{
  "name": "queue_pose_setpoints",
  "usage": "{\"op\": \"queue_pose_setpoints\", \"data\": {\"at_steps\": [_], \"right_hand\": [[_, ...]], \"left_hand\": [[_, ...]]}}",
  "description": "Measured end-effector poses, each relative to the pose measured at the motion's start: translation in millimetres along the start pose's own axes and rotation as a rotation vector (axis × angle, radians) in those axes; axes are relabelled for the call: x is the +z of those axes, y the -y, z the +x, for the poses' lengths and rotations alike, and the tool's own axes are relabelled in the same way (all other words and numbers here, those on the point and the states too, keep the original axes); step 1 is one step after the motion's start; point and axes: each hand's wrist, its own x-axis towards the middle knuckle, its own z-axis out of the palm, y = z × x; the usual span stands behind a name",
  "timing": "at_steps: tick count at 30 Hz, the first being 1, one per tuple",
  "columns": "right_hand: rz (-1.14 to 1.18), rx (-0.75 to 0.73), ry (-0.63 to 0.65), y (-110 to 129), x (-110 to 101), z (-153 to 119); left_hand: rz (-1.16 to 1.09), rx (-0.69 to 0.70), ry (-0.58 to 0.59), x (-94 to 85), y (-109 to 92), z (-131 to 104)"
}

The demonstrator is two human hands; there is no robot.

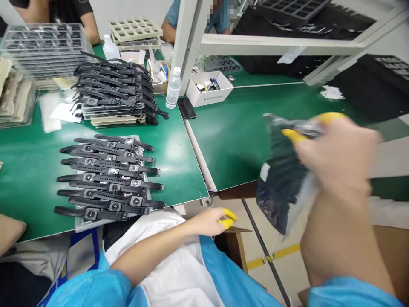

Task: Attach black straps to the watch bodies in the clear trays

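Observation:
A clear plastic bag with dark contents (pixel 281 183) hangs from my right hand (pixel 338 149), whose yellow-covered thumb and finger pinch its top. The bag is over the right end of the green table, its lower part past the front edge. My left hand (pixel 212 221) is in front of my body near the table's edge, its yellow-tipped thumb and finger a little apart with nothing between them. To its left, black-strapped watches (pixel 111 183) lie in rows on a clear tray (pixel 105 222).
Behind the tray stands a stack of trays topped with black straps (pixel 111 85). A bottle (pixel 173 87), a phone (pixel 186 108) and a white box (pixel 209 88) stand by the frame post (pixel 188 42). Another person's arm (pixel 11 228) is at the left.

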Motion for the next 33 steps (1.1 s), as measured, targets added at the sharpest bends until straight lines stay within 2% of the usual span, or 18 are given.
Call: {"op": "queue_pose_setpoints", "data": {"at_steps": [3, 6, 8, 10, 13, 18, 22, 25, 27, 30, 33], "right_hand": [[0.006, -0.141, 0.211, 102.8, 63.4, 37.1], [0.069, -0.295, 0.333, 186.9, 111.0, 32.2], [0.12, -0.327, 0.363, 223.2, 130.8, 15.1], [0.186, -0.355, 0.382, 240.2, 142.3, -4.9], [0.246, -0.378, 0.42, 231.6, 147.7, -33.0], [0.208, -0.364, 0.552, 168.2, 138.3, -77.2], [0.249, -0.387, 0.61, 130.1, 129.9, -122.2], [0.174, -0.432, 0.665, 123.9, 128.5, -154.5], [0.106, -0.433, 0.679, 127.2, 128.8, -166.5], [0.035, -0.4, 0.648, 136.0, 128.9, -165.1], [-0.049, -0.379, 0.6, 144.4, 128.6, -148.8]], "left_hand": [[-0.257, 0.053, -0.32, -12.6, 12.4, -2.8], [-0.453, 0.032, -0.595, -29.0, 30.8, 5.4], [-0.534, 0.05, -0.724, -39.6, 37.9, 11.5], [-0.558, 0.098, -0.816, -47.4, 39.5, 15.3], [-0.608, 0.184, -0.882, -51.6, 37.5, 17.5], [-0.678, 0.357, -0.877, -48.0, 43.8, 20.5], [-0.69, 0.388, -0.849, -48.8, 53.1, 22.6], [-0.653, 0.422, -0.847, -49.9, 57.5, 22.4], [-0.598, 0.454, -0.845, -50.1, 58.7, 21.0], [-0.534, 0.474, -0.82, -51.3, 56.7, 17.0], [-0.592, 0.497, -0.769, -54.3, 50.9, 12.8]]}}
